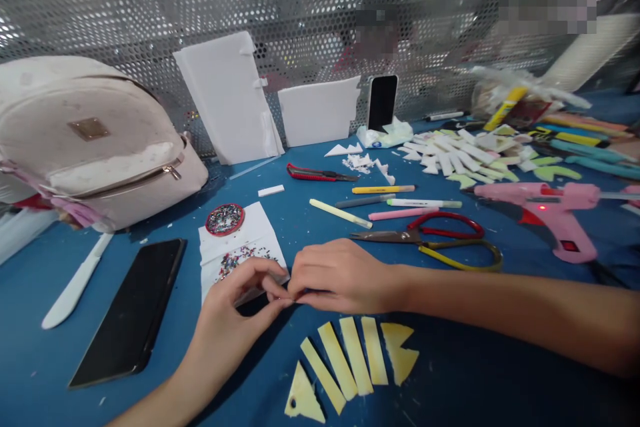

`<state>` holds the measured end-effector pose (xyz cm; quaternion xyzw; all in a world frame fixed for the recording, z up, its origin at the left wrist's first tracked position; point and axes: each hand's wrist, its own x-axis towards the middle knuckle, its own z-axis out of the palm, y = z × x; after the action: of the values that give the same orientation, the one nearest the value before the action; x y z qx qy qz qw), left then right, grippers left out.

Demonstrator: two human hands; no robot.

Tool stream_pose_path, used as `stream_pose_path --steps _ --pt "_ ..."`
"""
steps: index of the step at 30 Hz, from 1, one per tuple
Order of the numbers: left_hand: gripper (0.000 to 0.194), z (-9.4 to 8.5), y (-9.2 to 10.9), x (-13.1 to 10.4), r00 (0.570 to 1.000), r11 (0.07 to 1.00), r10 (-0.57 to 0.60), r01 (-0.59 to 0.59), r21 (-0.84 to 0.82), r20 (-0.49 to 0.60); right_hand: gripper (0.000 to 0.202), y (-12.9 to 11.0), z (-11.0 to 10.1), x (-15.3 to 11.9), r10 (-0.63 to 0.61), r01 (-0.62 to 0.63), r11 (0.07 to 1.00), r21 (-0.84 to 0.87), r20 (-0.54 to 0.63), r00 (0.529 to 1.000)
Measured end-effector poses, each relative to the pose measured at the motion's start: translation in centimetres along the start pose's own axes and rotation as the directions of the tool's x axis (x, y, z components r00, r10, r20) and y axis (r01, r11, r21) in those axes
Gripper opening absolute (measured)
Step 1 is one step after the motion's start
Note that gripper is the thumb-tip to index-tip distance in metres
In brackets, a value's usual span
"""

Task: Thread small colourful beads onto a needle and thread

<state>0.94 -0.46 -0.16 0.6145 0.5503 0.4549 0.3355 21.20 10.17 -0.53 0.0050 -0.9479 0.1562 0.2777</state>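
Fingertips of both hands meet at the middle of the view, just above several yellow foam pieces [355, 355] laid out in a fish shape. My left hand [235, 320] pinches with thumb and forefinger over the lower edge of a white paper [270, 227]. On that paper lie loose glittery bits [235, 260] and a red-rimmed round dish of beads [225, 219]. My right hand [340, 275] is closed, its thumb and fingers pressed together against the left fingertips. Whatever sits between the fingers is too small or hidden to make out.
A black phone [130, 313] and white knife [77, 283] lie left, before a pale backpack [90, 140]. Scissors [395, 237], markers [383, 189] and a red cutter [320, 174] lie beyond my hands. A pink glue gun [563, 203] and foam scraps [465, 150] are right.
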Motion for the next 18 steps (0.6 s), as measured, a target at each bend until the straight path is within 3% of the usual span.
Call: stream_pose_path --steps 6,12,18 --pt "0.018 -0.05 0.35 0.27 0.999 0.999 -0.040 0.039 0.021 0.030 0.017 0.02 -0.28 -0.24 -0.009 0.011 0.999 -0.037 0.045 0.999" --pt "0.012 0.06 0.46 0.23 0.997 0.997 0.038 -0.043 0.068 0.069 0.017 0.09 -0.23 -0.20 0.008 -0.007 1.000 -0.020 0.038 0.999" --pt "0.011 -0.25 0.40 -0.11 0.998 0.990 0.069 -0.069 0.120 0.001 0.006 0.13 -0.19 -0.17 0.124 -0.121 0.989 0.083 -0.030 0.992"
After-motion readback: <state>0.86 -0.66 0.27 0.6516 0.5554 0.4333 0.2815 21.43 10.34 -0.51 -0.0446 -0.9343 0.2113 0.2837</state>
